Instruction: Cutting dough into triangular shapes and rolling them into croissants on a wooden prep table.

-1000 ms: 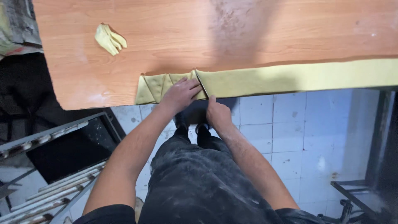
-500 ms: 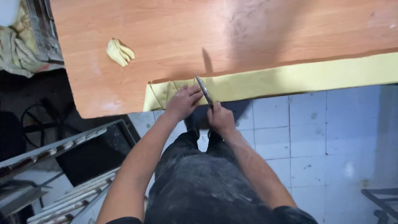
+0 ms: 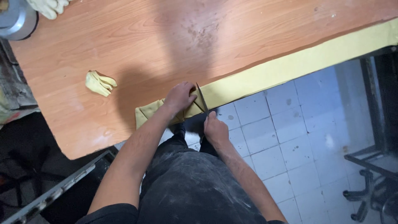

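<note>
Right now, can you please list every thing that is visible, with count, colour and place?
wooden tabletop: one, orange-brown, upper part of view
yellow strip: one, pale yellow, along the table's near edge, folded at its left end
blade: one, thin and dark, upright against the strip
crumpled scrap: one, yellow, on the table at left
metal can: one, grey, top left corner
glove: one, pale, beside the can
tiled floor: white, below the table
metal frame: dark, right edge
left hand: pressing on the strip's folded end
right hand: below the edge, grip on the blade
</note>
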